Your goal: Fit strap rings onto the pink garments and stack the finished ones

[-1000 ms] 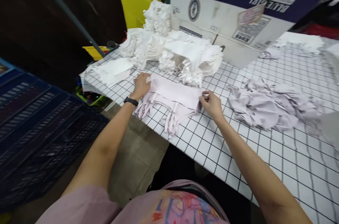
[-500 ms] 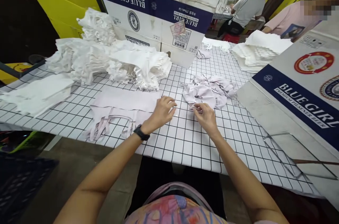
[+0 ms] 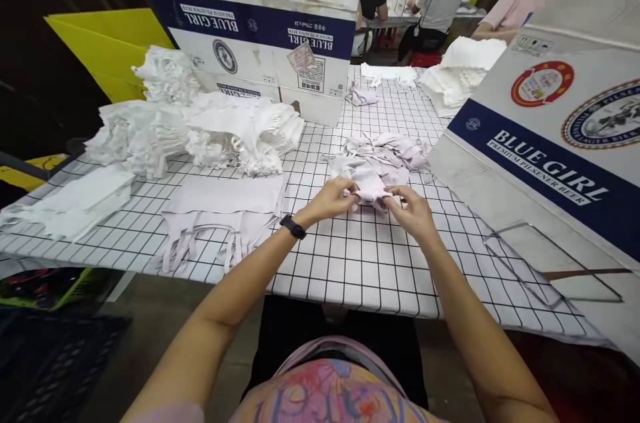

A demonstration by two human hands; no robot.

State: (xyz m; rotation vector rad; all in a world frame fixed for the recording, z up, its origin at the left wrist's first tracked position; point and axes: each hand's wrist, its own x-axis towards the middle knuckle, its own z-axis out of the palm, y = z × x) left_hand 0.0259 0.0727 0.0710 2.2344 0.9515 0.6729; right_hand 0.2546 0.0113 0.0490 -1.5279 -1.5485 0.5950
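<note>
A pale lilac camisole (image 3: 371,186) is stretched between my two hands at the front of a loose heap of lilac camisoles (image 3: 400,151). My left hand (image 3: 334,199), a black band on its wrist, pinches the cloth at its left end. At the right end my right hand (image 3: 413,208) grips it between thumb and fingers. Most of the held piece is bunched, and its lower part merges with the heap. Left of my left hand, flat lilac camisoles (image 3: 225,195) lie stacked with their straps toward me.
White strappy garments (image 3: 240,120) are piled at the left, with a flatter white stack (image 3: 75,200) nearer the edge. Upturned cartons stand at the back (image 3: 270,30) and right (image 3: 530,136). A bent wire frame (image 3: 555,263) leans at right. Other people (image 3: 440,3) sit beyond.
My left hand has moved right to the lilac heap and taken hold of cloth. A camisole is now drawn out between both hands. The view has shifted slightly right.
</note>
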